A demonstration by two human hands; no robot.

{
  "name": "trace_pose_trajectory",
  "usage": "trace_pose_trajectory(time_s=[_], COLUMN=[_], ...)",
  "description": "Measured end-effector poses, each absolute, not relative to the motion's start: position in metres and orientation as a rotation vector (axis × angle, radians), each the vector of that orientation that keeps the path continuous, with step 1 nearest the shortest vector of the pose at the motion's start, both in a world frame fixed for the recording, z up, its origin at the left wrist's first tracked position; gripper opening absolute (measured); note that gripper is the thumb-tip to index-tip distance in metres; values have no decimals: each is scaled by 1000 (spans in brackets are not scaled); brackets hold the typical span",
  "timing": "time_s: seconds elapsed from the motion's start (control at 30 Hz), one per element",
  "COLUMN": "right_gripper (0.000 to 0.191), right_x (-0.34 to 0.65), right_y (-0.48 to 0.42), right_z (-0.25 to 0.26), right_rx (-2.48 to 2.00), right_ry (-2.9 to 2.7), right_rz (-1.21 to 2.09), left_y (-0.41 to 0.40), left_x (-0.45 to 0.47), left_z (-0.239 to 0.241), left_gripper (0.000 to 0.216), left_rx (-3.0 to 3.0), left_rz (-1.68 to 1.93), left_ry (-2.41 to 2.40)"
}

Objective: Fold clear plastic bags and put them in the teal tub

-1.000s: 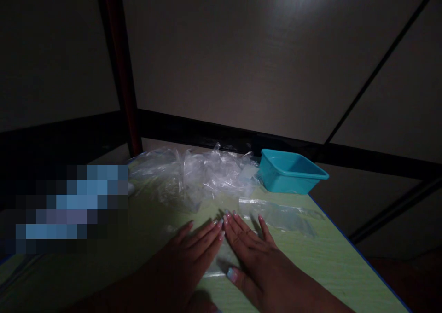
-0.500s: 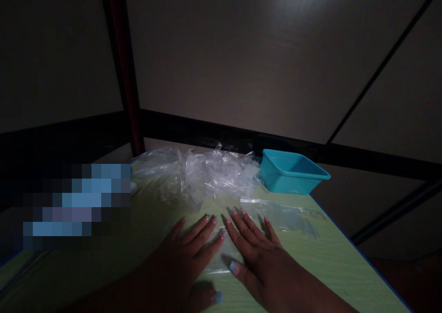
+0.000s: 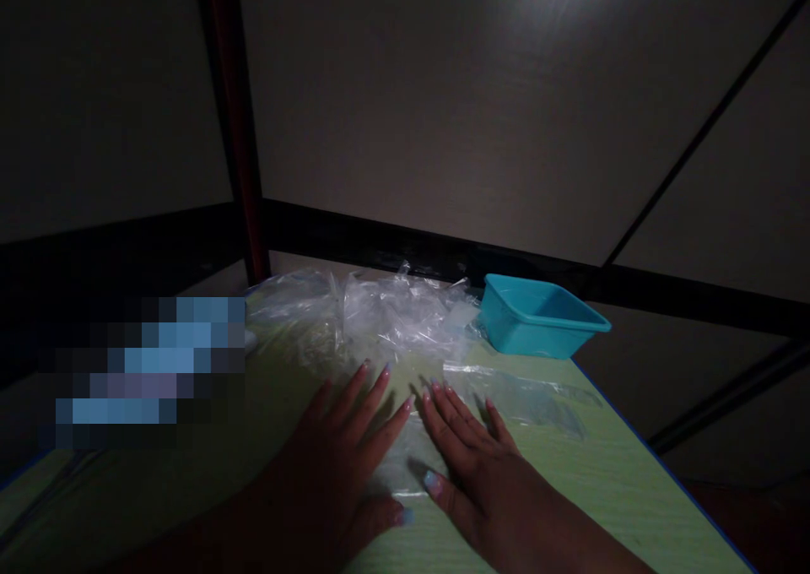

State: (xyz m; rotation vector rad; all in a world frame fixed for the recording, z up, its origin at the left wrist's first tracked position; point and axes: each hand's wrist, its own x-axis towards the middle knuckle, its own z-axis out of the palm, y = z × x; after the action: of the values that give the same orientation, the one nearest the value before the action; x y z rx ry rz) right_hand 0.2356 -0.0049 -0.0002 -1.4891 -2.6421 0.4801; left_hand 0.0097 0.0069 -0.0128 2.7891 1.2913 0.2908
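Note:
Both my hands lie flat, palms down, on a clear plastic bag [image 3: 405, 464] spread on the pale green table [image 3: 607, 490]. My left hand [image 3: 345, 452] has its fingers stretched out and slightly spread, pointing away from me. My right hand [image 3: 468, 452] rests beside it, fingers also straight and apart, thumb toward the left hand. The two hands nearly touch at the fingertips. Neither hand grips anything.
A heap of crumpled clear plastic bags [image 3: 373, 316] lies at the far side of the table. A teal plastic tub [image 3: 541, 316] stands at the far right corner. A flat clear bag [image 3: 525, 392] lies right of my hands. The table's right edge [image 3: 658, 464] is blue-trimmed. A blurred patch covers the left.
My left hand has slid forward and spread its fingers a little; my right hand has stayed almost in place on the bag. The view has shifted slightly.

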Motion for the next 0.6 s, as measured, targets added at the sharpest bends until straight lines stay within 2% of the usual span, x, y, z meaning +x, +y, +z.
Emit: trace_pose_trajectory(time_s=[0.17,0.33,0.47,0.6], right_gripper=[61,26,16,12], right_x=[239,253,269,280], right_y=[-1,16,28,31], right_z=[8,23,29,27], right_rx=[-1477,-1490,-1605,-1656], right_ry=[-2453,-2224,-2246,-2312], right_rz=[423,369,526,546], left_y=[11,15,12,10], left_x=[10,10,14,17], left_z=[-13,-20,-13,-4], left_gripper=[45,34,30,18], left_rx=[2905,2863,2829,2788], left_rz=[478,632,569,443], left_ry=[1110,1128,1052,932])
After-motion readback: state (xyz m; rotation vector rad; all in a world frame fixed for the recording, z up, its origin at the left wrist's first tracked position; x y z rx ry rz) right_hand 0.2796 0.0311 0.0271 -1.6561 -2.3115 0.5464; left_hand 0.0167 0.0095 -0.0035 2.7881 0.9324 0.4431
